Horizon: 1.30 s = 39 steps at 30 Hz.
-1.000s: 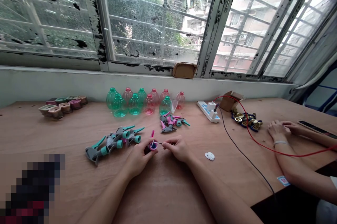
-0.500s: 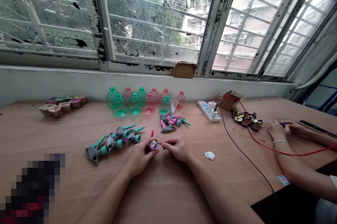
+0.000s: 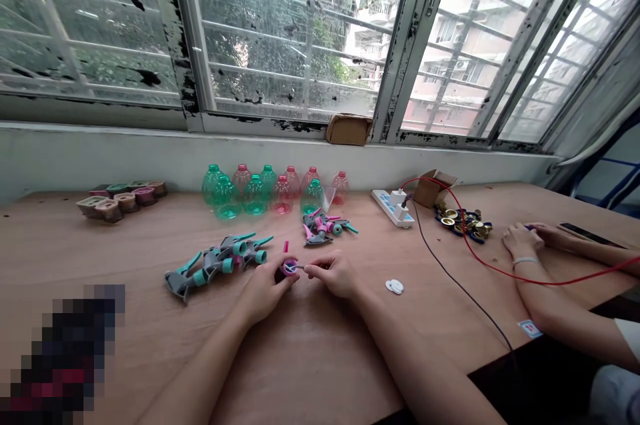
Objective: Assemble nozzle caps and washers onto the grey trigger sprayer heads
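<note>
My left hand [image 3: 267, 285] is wrapped round a trigger spray head with a pink collar [image 3: 289, 269], its round opening turned towards me. Something whitish shows inside the collar. Between the thumb and fingers of my right hand [image 3: 334, 273] is a thin metal tool [image 3: 301, 268], its tip at the opening; its exact kind is too small to tell. Grey and teal spray heads [image 3: 215, 266] lie in a row beyond my left hand. A smaller pile of pink, grey and teal spray heads [image 3: 323, 228] lies ahead. White discs [image 3: 395, 286] rest on the table to the right.
Green and pink clear bottles [image 3: 256, 197] stand along the wall. Small containers [image 3: 120, 202] sit at far left. A power strip [image 3: 393, 207] with a red cable [image 3: 493, 272] lies right, near gold-and-blue parts [image 3: 463, 222]. A co-worker's hands [image 3: 525, 238] are at far right.
The white disc face that filled the pink collar's opening now looks tilted or partly gone, showing the purple inside. Both hands keep nearly the same place; the view has shifted slightly.
</note>
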Available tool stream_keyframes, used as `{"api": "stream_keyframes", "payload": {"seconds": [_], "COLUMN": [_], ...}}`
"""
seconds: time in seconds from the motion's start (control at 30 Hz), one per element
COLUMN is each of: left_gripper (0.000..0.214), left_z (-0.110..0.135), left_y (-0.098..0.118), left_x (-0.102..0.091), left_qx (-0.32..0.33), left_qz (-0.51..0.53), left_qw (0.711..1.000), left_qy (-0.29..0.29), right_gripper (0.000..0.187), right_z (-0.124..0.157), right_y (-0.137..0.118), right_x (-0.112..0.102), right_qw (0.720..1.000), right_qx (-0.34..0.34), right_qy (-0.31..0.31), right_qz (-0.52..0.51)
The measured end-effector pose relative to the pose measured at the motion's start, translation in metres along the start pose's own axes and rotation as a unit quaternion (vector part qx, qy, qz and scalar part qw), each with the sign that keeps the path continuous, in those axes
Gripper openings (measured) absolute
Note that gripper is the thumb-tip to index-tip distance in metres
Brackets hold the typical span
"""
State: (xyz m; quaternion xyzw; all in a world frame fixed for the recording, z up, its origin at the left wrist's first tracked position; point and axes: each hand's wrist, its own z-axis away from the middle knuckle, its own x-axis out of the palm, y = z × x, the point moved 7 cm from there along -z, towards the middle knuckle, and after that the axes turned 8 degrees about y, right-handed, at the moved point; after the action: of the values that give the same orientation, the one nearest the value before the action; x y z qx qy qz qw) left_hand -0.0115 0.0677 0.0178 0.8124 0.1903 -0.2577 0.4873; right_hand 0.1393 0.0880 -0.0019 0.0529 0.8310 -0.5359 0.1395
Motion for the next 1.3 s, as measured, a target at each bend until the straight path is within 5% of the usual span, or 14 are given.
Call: {"api": "stream_keyframes", "payload": {"seconds": [0.67, 0.8, 0.9, 1.0, 1.13, 1.3], "left_gripper": [0.035, 0.034, 0.033, 0.034, 0.040, 0.036], "left_z": [0.003, 0.004, 0.005, 0.004, 0.002, 0.002], "left_y": [-0.003, -0.002, 0.000, 0.002, 0.002, 0.000], "left_x": [0.003, 0.000, 0.000, 0.002, 0.008, 0.012], "left_qx": [0.009, 0.015, 0.019, 0.021, 0.033, 0.058], "left_qz": [0.021, 0.010, 0.000, -0.005, -0.005, -0.013], "left_qw": [1.000, 1.000, 1.000, 1.000, 0.999, 0.997], "left_qy": [-0.014, -0.010, -0.013, -0.020, -0.035, -0.039], "right_gripper": [0.023, 0.027, 0.030, 0.030, 0.030, 0.027], "right_z": [0.003, -0.002, 0.003, 0.017, 0.040, 0.053], "right_y": [0.005, 0.006, 0.003, -0.004, -0.013, -0.017], "right_x": [0.006, -0.017, -0.055, -0.104, -0.162, -0.186], "right_qw": [1.000, 0.997, 0.990, 0.959, 0.879, 0.786], "right_qx": [-0.025, -0.019, -0.021, -0.037, -0.034, -0.031], "right_qy": [0.011, 0.059, 0.083, 0.069, 0.016, -0.096], "right_qz": [0.011, 0.038, 0.109, 0.273, 0.475, 0.609]}}
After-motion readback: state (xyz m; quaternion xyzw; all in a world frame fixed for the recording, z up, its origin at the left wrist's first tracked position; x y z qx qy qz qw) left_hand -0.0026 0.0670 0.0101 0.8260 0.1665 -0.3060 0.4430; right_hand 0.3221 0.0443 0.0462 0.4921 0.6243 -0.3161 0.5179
